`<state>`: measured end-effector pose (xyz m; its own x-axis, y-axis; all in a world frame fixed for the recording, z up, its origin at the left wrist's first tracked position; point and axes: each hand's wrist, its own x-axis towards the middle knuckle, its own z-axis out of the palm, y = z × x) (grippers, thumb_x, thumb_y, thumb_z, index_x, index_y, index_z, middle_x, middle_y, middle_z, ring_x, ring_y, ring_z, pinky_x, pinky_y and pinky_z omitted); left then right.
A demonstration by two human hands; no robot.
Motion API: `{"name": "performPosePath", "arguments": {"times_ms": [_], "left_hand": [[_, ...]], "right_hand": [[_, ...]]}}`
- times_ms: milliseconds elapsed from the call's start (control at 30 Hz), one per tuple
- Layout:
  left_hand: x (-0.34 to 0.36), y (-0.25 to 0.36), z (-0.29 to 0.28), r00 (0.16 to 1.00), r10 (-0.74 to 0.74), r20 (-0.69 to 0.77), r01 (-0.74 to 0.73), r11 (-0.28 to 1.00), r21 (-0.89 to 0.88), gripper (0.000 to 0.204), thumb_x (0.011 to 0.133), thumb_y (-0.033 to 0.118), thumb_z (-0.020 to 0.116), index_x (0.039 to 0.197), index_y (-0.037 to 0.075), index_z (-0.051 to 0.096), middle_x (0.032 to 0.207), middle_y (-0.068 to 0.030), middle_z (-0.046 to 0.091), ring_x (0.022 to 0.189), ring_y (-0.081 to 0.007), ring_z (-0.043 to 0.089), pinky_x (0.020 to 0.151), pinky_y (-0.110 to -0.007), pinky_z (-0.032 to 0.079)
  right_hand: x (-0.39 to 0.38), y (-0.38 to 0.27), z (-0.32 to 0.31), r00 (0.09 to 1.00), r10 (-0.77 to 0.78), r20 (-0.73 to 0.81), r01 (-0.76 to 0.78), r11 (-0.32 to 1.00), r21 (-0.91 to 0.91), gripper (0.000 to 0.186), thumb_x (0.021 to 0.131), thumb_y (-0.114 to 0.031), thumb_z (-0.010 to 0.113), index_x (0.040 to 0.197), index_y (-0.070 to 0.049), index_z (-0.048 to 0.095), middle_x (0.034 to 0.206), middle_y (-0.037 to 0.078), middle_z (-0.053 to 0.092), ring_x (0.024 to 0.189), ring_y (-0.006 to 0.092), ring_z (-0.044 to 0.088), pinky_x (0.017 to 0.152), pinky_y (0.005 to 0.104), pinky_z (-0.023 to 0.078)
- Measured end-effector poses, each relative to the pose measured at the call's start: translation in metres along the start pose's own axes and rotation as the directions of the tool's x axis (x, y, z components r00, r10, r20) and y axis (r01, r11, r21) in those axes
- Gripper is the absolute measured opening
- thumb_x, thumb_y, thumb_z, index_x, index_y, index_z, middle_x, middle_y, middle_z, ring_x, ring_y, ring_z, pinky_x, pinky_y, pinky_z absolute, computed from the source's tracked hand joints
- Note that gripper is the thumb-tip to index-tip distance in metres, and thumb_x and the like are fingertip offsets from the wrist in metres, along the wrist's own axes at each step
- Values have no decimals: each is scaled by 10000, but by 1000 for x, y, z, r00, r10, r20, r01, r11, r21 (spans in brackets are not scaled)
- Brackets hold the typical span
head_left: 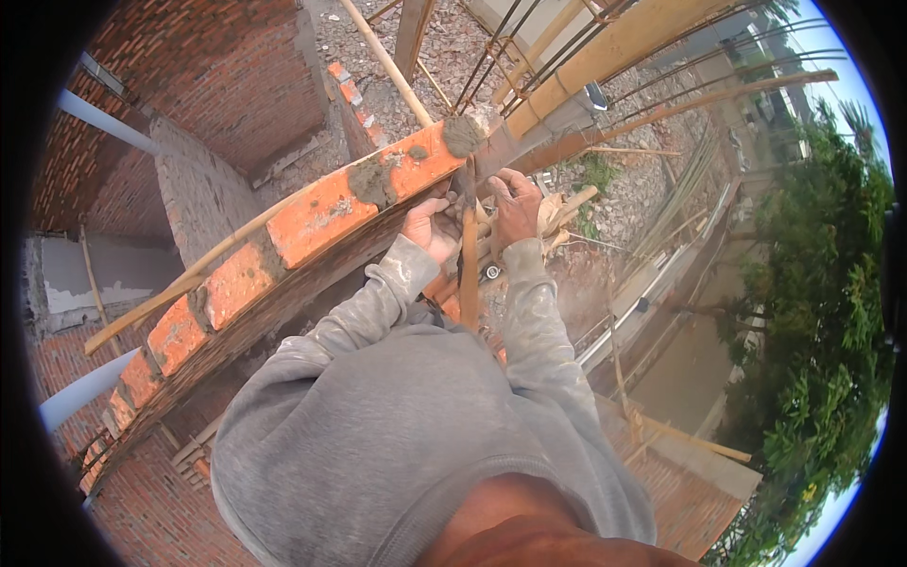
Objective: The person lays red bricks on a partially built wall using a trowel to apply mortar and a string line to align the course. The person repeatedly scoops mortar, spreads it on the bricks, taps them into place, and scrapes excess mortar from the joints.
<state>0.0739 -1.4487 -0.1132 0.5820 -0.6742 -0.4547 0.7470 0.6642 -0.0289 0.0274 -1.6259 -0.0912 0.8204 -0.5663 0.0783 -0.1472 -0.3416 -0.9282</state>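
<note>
My left hand point(432, 230) is raised under the end of an orange brick wall point(316, 227), its fingers curled beside an upright wooden strip point(470, 260). On the strip's other side, my right hand point(517, 208) is closed, fingers bent inward just below the grey post point(501, 151). Whatever either hand grips is too small or hidden to make out. Grey mortar point(373, 180) lies in a lump on the top bricks, and another mortar patch point(463, 137) sits at the wall's end against the post.
A long bamboo pole point(236, 236) runs along the wall's far side. Timber planks point(605, 57) and thin steel bars point(487, 52) rise beyond the post. Far below lies rubble-strewn ground point(605, 213). Blue-grey pipes point(90, 387) stick out at left; a leafy tree point(812, 350) stands at right.
</note>
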Motion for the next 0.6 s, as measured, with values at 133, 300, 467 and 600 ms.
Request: {"name": "performPosePath", "arguments": {"times_ms": [133, 300, 467, 600], "left_hand": [[-1, 17, 3, 988, -94, 119, 96, 995, -11, 339, 913, 33, 658, 1247, 91, 681, 1112, -64, 690, 1002, -258, 658, 941, -441, 557], [3, 14, 3, 999, -8, -40, 13, 991, 130, 297, 942, 63, 710, 1233, 118, 683, 1155, -34, 686, 1040, -259, 660, 950, -450, 558], [7, 16, -19, 999, -8, 38, 3, 992, 123, 390, 954, 121, 752, 1319, 130, 616, 1260, -43, 645, 1184, -262, 611, 1014, -461, 517], [9, 21, -33, 995, -40, 88, 29, 992, 123, 227, 934, 82, 734, 1151, 108, 677, 1157, -42, 703, 1102, -293, 669, 982, -516, 562]], "right_hand": [[14, 8, 9, 997, -65, -43, 59, 990, -128, 249, 916, -172, 787, 1095, 1, 784, 1043, 138, 798, 1002, 291, 744, 932, 394, 548], [19, 17, 16, 995, -100, -23, 94, 981, -171, 249, 914, -175, 794, 1099, -9, 780, 1036, 137, 797, 976, 302, 746, 890, 400, 557], [13, 14, 4, 987, -150, 55, 157, 973, -169, 214, 917, -179, 800, 1060, -20, 784, 1040, 127, 796, 964, 261, 745, 877, 382, 559], [12, 11, -2, 999, 25, 36, -30, 990, 138, 205, 905, -185, 812, 1044, -36, 792, 1064, 110, 795, 944, 241, 740, 870, 364, 557]]}}
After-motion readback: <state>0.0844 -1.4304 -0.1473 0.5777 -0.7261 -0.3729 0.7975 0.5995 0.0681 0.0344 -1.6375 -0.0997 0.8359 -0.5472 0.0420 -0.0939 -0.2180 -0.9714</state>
